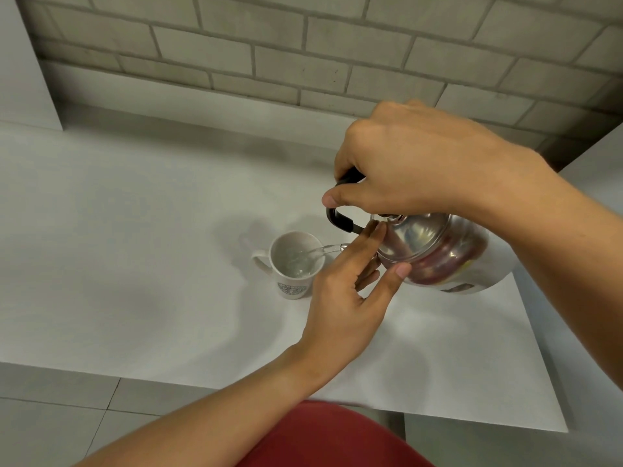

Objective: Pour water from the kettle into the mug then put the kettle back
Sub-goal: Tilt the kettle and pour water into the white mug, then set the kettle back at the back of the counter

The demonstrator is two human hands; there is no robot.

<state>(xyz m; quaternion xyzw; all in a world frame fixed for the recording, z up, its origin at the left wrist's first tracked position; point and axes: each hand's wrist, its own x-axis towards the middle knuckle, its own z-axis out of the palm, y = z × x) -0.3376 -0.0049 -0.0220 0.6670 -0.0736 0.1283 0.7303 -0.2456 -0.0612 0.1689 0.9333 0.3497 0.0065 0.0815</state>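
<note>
A shiny steel kettle point(438, 251) with a black handle hangs tilted to the left above the white table point(135, 230). My right hand point(414, 163) is shut on the handle from above. A thin stream of water runs from the spout into the white mug point(293, 264), which stands upright on the table with its handle to the left and a printed logo on its front. My left hand point(347, 298) rests its fingertips and thumb against the kettle's lid and body, fingers spread. The spout is mostly hidden behind my left fingers.
A grey brick wall point(303, 45) runs along the back of the table. A white panel point(27, 62) stands at the far left. The table's front edge is near my body, with grey floor tiles point(50, 416) below and a red garment point(330, 436) at the bottom.
</note>
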